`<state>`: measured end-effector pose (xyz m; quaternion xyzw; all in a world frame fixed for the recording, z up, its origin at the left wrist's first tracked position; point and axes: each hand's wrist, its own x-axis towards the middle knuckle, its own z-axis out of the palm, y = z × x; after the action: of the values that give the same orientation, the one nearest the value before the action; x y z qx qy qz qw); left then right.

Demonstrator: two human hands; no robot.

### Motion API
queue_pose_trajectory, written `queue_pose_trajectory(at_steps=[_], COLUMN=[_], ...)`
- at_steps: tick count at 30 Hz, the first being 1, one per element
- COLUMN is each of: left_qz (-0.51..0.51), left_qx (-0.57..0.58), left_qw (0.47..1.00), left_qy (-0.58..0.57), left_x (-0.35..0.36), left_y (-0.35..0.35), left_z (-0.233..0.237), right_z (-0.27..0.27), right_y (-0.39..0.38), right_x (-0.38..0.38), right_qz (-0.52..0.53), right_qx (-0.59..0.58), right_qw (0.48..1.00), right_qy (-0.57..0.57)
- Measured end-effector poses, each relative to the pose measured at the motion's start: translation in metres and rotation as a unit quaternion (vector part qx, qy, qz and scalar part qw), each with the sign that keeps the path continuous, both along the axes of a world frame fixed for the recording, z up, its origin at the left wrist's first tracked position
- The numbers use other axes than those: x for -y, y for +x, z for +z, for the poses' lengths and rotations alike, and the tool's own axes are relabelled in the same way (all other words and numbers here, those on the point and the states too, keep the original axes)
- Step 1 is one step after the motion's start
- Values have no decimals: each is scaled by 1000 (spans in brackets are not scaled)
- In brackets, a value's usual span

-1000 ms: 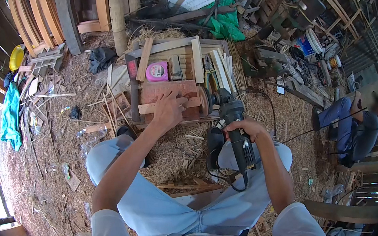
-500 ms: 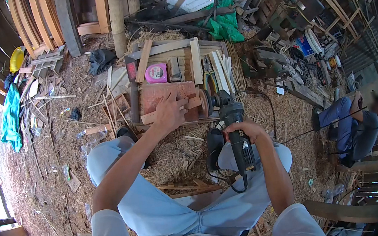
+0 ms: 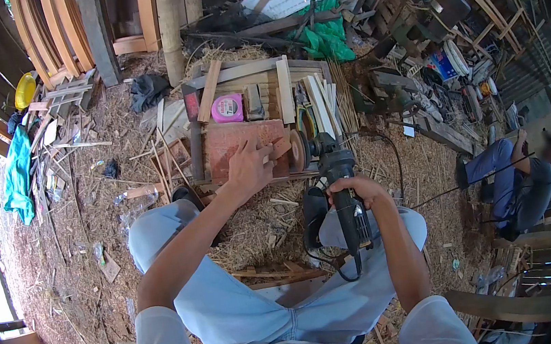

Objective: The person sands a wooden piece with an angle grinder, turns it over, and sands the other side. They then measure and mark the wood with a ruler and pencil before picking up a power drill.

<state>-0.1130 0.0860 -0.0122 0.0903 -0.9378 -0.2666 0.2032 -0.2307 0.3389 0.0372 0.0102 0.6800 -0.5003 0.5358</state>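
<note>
My left hand (image 3: 249,168) is closed on a small wooden strip (image 3: 281,147) over a reddish board (image 3: 224,147). The strip's free end reaches right up to the sanding disc (image 3: 299,150); its other end is hidden under my hand. My right hand (image 3: 362,190) wraps round the body of a black angle grinder (image 3: 340,164), which carries that disc and points away from me above my right knee. Just beyond the reddish board lie a pink tape measure (image 3: 227,108) and a small block (image 3: 254,101).
Wooden strips (image 3: 320,108) and pliers (image 3: 306,120) lie on the low worktable (image 3: 196,140). The grinder's cord (image 3: 393,150) loops off to the right. Shavings and offcuts cover the ground. At the right another person (image 3: 520,176) sits low. Curved wooden pieces (image 3: 66,32) stand at the back left.
The wooden strip has turned in my left hand: its left end, showing before, is now out of sight and its right end tilts up more. My right hand and the grinder stay about where they were.
</note>
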Motion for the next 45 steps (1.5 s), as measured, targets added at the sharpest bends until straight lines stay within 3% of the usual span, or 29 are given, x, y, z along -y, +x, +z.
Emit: queue_pose_trajectory(at_steps=[11, 15, 17, 21, 23, 24, 26, 29, 33, 42, 45], left_qz=[41, 97, 149, 102, 92, 95, 63, 32, 1, 47, 46], left_qx=[36, -7, -20, -31, -41, -41, -100, -153, -207, -179, -174], left_qw=[998, 993, 985, 988, 955, 958, 892, 838, 753, 775, 781], left_qy=[38, 70, 84, 114, 278, 268, 436, 524, 625, 604, 598], left_x=[-8, -15, -11, 9, 19, 24, 27, 32, 30, 38, 40], left_y=[-1, -8, -9, -2, 0, -1, -3, -10, -13, -3, 0], left_z=[6, -4, -1, 42, 65, 71, 79, 69, 64, 64, 65], right_z=[-5, 2, 8, 32, 34, 38, 49, 45, 51, 57, 51], right_y=[-1, 2, 4, 3, 1, -1, -1, -11, -6, 2, 1], right_x=[-3, -7, -8, 1, 15, 23, 39, 56, 66, 65, 63], right_qz=[3, 11, -43, -111, -145, -179, -188, -258, -231, -216, -215], right_qx=[1, -40, -63, -95, -118, -147, -174, -202, -245, -228, -285], right_qw=[1000, 999, 997, 986, 975, 962, 956, 936, 932, 940, 926], right_qy=[-13, -24, -25, -78, -118, -146, -144, -132, -132, -130, -121])
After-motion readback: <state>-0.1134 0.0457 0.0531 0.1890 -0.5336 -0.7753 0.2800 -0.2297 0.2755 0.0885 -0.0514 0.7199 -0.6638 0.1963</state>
